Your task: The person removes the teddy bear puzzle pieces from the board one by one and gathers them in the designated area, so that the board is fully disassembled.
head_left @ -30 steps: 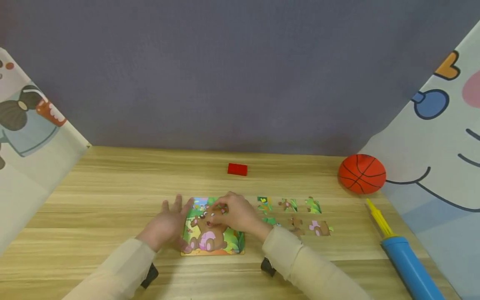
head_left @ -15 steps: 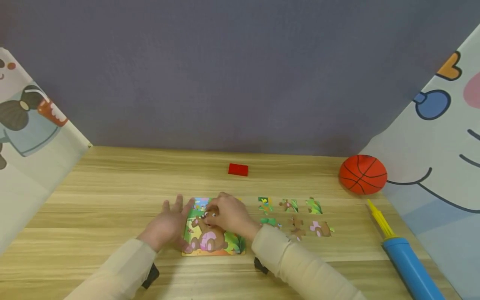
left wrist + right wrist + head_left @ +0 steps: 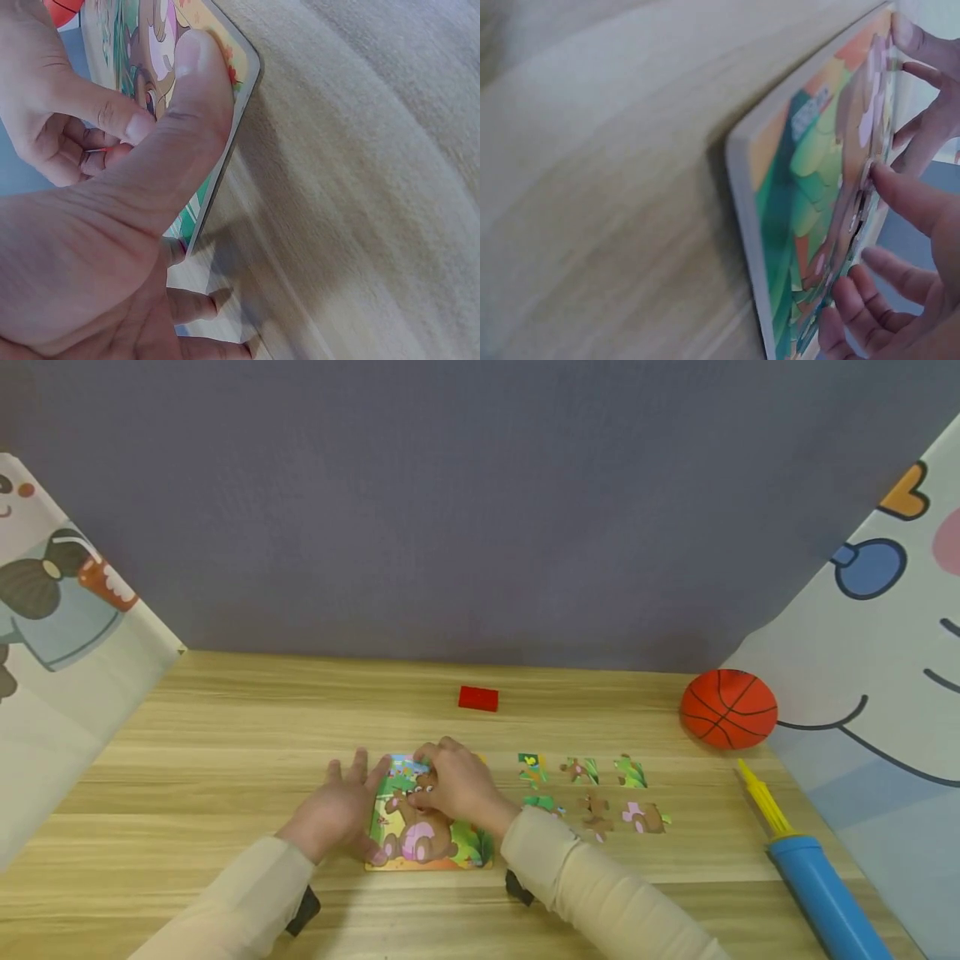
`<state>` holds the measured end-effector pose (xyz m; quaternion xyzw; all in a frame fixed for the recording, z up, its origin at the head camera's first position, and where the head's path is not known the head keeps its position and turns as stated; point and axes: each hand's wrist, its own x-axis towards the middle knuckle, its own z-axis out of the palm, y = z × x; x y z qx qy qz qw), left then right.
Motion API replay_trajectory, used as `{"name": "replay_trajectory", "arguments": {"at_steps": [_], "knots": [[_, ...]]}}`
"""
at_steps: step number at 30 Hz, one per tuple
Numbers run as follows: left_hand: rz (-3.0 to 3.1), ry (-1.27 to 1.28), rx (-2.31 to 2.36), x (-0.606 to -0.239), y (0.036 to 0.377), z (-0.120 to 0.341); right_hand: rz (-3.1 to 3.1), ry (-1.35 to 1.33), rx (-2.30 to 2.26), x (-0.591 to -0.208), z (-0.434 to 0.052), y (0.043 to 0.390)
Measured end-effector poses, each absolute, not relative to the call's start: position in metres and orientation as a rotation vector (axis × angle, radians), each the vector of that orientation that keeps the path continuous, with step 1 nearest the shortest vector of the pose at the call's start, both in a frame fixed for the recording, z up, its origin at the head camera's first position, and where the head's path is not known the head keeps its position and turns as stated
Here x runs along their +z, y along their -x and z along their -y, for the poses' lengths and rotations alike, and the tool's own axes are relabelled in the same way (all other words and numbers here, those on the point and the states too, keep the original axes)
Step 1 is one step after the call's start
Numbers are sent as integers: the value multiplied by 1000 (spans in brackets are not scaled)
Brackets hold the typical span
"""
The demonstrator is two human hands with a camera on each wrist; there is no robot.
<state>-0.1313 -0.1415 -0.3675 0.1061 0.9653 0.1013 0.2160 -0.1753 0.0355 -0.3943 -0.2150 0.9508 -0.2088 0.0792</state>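
A bear jigsaw puzzle board (image 3: pixel 472 856) lies flat on the wooden table. My left hand (image 3: pixel 335 810) is spread at its left side, fingers straight; in the left wrist view the thumb (image 3: pixel 201 82) rests on the board near a corner. Over the board's upper part is my right hand (image 3: pixel 463 785), fingers curled, thumb and index finger on either side of the bear's head. They seem to pinch a puzzle piece there, largely covered by the fingers. In the right wrist view, the thumb (image 3: pixel 907 196) touches the board's picture.
Several loose puzzle pieces (image 3: pixel 647 817) lie in two rows right of the board. A red block (image 3: pixel 478 698) sits farther back. At the right are a red toy basketball (image 3: pixel 729 710) and a blue pump (image 3: pixel 825 893) with a yellow nozzle. A grey partition (image 3: pixel 480 510) stands behind.
My right hand has shifted a little to the left over the board, and its thumb and index finger have spread apart around the bear's head. The left hand has stayed in place.
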Motion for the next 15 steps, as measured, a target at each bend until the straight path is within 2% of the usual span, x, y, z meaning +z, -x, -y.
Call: {"name": "replay_trajectory", "arguments": {"at_steps": [7, 15], "knots": [[-2673, -297, 290, -367, 130, 142, -2953, 660, -491, -394, -36, 174], [-2671, -300, 281, -365, 130, 141, -2790, 700, -651, -392, -45, 179]]}}
